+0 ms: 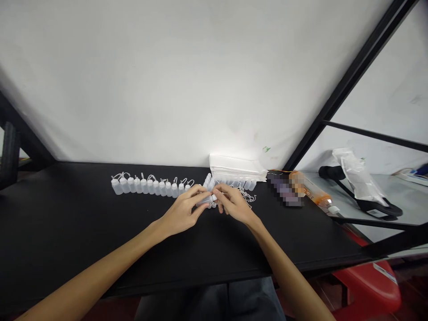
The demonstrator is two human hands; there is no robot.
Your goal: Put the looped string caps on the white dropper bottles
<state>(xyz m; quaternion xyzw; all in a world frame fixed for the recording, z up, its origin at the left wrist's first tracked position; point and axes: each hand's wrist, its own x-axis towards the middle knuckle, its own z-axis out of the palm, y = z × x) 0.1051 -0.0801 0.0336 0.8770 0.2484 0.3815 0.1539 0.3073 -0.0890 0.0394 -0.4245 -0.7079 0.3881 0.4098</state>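
Over the middle of the table, my left hand (182,213) is closed around a small translucent plastic bottle (204,201), which lies tilted with its top to the right. My right hand (236,206) pinches at the bottle's white cap (214,197); its fingertips partly cover the cap. To the left stands a row of similar small bottles (157,187), upright, with thin white straps sticking up from their caps. Behind my hands more small bottles (209,180) are grouped, partly hidden. A loose heap of white straps (248,196) sits just right of my right hand.
A stack of white sheets (237,168) rests against the wall. Right of it lie a blurred purple item (286,192) and an orange-labelled drink bottle (312,192) on its side. A black frame bar (347,76) borders the table; a red stool (371,290) stands below right.
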